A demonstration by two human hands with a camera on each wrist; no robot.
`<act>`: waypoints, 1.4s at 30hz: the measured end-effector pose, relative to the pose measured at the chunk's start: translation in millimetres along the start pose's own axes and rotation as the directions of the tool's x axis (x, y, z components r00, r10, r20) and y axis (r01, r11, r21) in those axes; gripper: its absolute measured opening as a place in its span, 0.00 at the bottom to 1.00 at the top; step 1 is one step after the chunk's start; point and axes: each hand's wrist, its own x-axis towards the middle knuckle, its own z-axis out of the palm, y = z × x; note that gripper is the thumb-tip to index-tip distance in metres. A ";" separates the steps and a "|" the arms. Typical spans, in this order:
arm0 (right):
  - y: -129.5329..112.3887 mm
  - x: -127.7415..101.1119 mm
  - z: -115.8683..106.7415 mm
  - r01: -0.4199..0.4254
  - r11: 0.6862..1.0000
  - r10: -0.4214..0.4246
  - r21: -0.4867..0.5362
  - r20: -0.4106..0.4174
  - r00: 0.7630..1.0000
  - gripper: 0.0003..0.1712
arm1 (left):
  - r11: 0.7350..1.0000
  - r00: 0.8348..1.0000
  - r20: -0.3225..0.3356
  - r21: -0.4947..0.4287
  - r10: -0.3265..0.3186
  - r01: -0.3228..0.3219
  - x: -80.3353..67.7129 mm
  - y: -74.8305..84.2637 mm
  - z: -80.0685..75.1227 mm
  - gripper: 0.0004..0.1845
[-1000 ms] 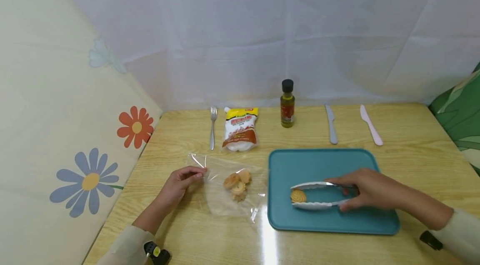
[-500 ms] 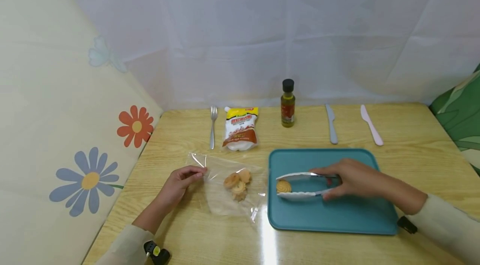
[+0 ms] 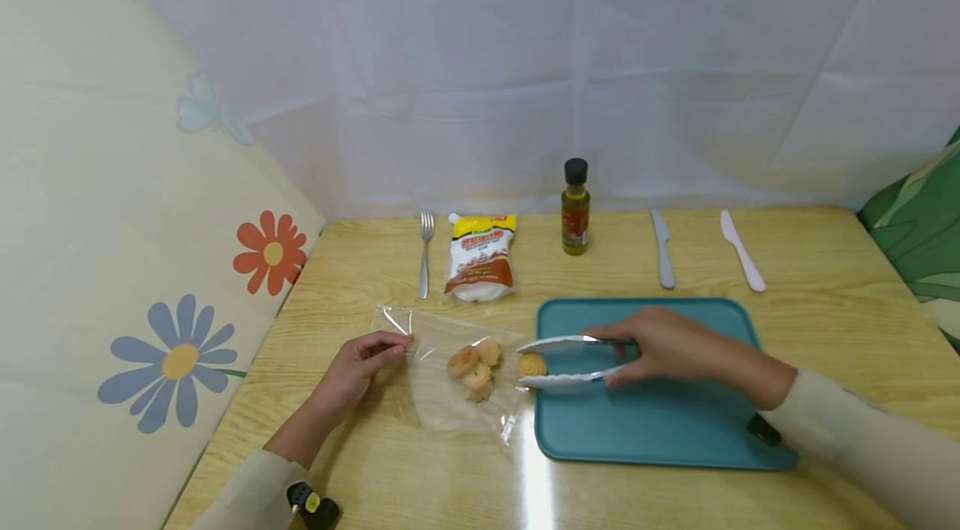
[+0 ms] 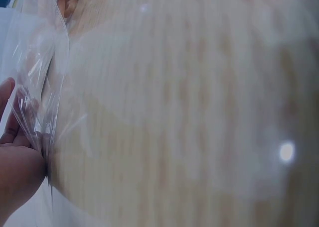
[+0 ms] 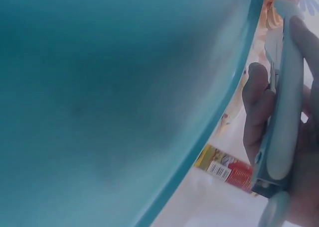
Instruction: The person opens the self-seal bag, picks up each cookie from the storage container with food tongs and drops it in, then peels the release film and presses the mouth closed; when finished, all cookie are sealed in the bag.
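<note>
Tongs [image 3: 558, 381]: one pair, two silver-coloured arms with pale, scalloped ends. Held cookie [image 3: 533, 365]: round, golden brown, with swirled ridges on its upper face. It sits between the tong tips at the left rim of the blue-green tray [image 3: 637, 430], just beside the right edge of the clear bag [image 3: 442, 405]. Whether it is within the bag mouth cannot be told.

Orientation: the long axis of the tongs runs left to right, nearly parallel to the tray's near edge; the tips point left, toward the bag.

Right hand [image 3: 656, 344]: grips the tongs between thumb and fingers. Left hand [image 3: 367, 363]: pinches the left edge of the bag between thumb and fingers.

Count: bagged cookies [image 3: 477, 369], apparently four, overlapping; one held cookie; one tray; one fork [image 3: 425, 255]; one yellow, white and brown packet [image 3: 482, 257]; one black-capped bottle [image 3: 575, 217]; two knives, one grey knife [image 3: 663, 251] and one pink knife [image 3: 742, 251].
</note>
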 end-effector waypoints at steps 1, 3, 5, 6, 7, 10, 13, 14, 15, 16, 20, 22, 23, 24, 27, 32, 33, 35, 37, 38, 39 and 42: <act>-1.6 3.4 0.4 0.007 1.000 -0.007 -0.003 -0.001 1.000 0.39 | 1.000 1.000 0.000 0.001 0.001 -0.001 -0.1 0.0 -0.1 0.18; -5.4 10.0 1.3 0.020 1.000 -0.020 -0.008 -0.005 1.000 0.39 | 1.000 1.000 0.001 0.002 0.004 -0.004 -0.2 -0.1 -0.3 0.18; -9.5 16.4 2.6 0.035 0.999 -0.036 -0.019 -0.010 0.999 0.40 | 1.000 1.000 0.004 0.000 0.008 -0.008 -0.2 -0.4 -0.5 0.18; -11.5 19.6 3.5 0.044 0.999 -0.044 -0.022 -0.013 0.999 0.40 | 1.000 1.000 0.006 -0.001 0.010 -0.010 -0.1 -0.7 -0.5 0.18; -12.8 22.7 4.6 0.053 0.998 -0.054 -0.029 -0.018 0.998 0.40 | 1.000 1.000 0.006 -0.003 0.013 -0.013 0.0 -1.0 -0.5 0.18; -18.7 31.6 7.5 0.066 0.997 -0.068 -0.044 -0.025 0.997 0.40 | 1.000 1.000 0.007 -0.010 0.021 -0.021 0.4 -1.9 -0.3 0.18; -24.1 39.0 9.6 0.085 0.995 -0.087 -0.044 -0.037 0.996 0.40 | 1.000 1.000 0.005 -0.013 0.025 -0.025 0.7 -2.2 0.0 0.18; -26.5 41.1 9.9 0.090 0.995 -0.092 -0.039 -0.041 0.995 0.40 | 1.000 1.000 0.004 -0.012 0.026 -0.026 0.8 -2.3 0.0 0.18; -28.4 43.2 10.5 0.096 0.995 -0.097 -0.037 -0.046 0.994 0.40 | 1.000 1.000 0.004 -0.012 0.026 -0.026 0.9 -2.3 0.1 0.18; -30.1 45.2 11.0 0.099 0.994 -0.101 -0.035 -0.052 0.994 0.40 | 1.000 1.000 0.004 -0.009 0.027 -0.027 0.9 -2.2 0.1 0.18; -36.4 52.9 13.7 0.101 0.994 -0.103 -0.032 -0.071 0.992 0.39 | 1.000 1.000 0.007 0.000 0.028 -0.028 0.4 -1.8 0.0 0.18; -39.0 56.6 15.0 0.098 0.995 -0.100 -0.028 -0.079 0.992 0.39 | 1.000 1.000 0.008 0.003 0.028 -0.028 0.4 -1.9 -0.1 0.17; -40.4 58.4 15.7 0.096 0.995 -0.098 -0.029 -0.080 0.992 0.39 | 1.000 1.000 0.009 0.002 0.027 -0.027 0.4 -2.1 -0.3 0.18; -41.5 60.1 16.3 0.095 0.995 -0.097 -0.027 -0.081 0.992 0.39 | 1.000 1.000 0.008 0.001 0.027 -0.027 0.6 -2.4 -0.3 0.18; -44.7 64.8 18.3 0.093 0.995 -0.094 -0.023 -0.077 0.993 0.39 | 1.000 1.000 0.006 -0.001 0.030 -0.030 1.2 -3.5 -0.7 0.18; -48.2 70.7 21.2 0.091 0.995 -0.093 -0.025 -0.064 0.994 0.40 | 1.000 0.999 0.011 -0.001 0.031 -0.031 1.5 -3.5 -1.5 0.17; -48.7 71.6 21.6 0.091 0.996 -0.093 -0.024 -0.063 0.994 0.40 | 1.000 1.000 0.011 0.001 0.028 -0.028 1.4 -3.4 -1.8 0.17; -49.5 73.0 22.1 0.090 0.996 -0.091 -0.021 -0.061 0.994 0.40 | 1.000 1.000 0.013 0.006 0.022 -0.022 1.2 -2.9 -2.4 0.17; -50.2 73.6 22.3 0.087 0.996 -0.088 -0.021 -0.058 0.994 0.40 | 1.000 1.000 0.008 0.009 0.014 -0.014 1.2 -2.5 -2.5 0.17; -50.6 73.8 22.3 0.086 0.996 -0.087 -0.023 -0.058 0.995 0.41 | 1.000 1.000 0.006 0.011 0.014 -0.014 1.2 -2.4 -2.5 0.17; -50.7 73.7 22.5 0.085 0.996 -0.087 -0.025 -0.057 0.995 0.41 | 1.000 1.000 0.006 0.012 0.011 -0.011 1.1 -2.2 -2.4 0.17; -50.8 72.4 22.6 0.087 0.996 -0.089 -0.035 -0.057 0.994 0.43 | 1.000 1.000 0.006 0.014 0.011 -0.011 0.7 -1.8 -1.8 0.18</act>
